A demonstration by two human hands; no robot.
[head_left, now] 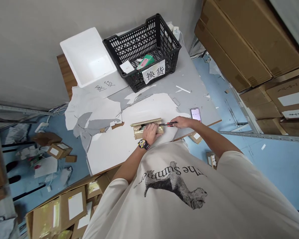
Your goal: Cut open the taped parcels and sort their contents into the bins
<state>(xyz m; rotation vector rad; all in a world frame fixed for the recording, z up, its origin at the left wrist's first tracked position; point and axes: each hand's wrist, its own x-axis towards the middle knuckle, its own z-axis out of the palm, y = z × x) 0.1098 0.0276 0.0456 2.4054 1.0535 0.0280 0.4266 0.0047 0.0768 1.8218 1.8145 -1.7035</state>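
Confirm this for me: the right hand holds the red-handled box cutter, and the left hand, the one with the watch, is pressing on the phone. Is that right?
Not quite. The head view shows the left hand on the taped cardboard parcel, not on the phone, which lies apart from it. The right hand does hold the box cutter.

left hand (149, 132) pressed on a taped cardboard parcel (138, 132). right hand (183, 122) gripping a red-and-black utility knife (168, 124), tip toward the parcel.

Grey wall (27, 49) beyond the grip (150, 132); cartons (246, 43) on metal shelving (264, 136) to its right; blue floor (239, 166) both sides.
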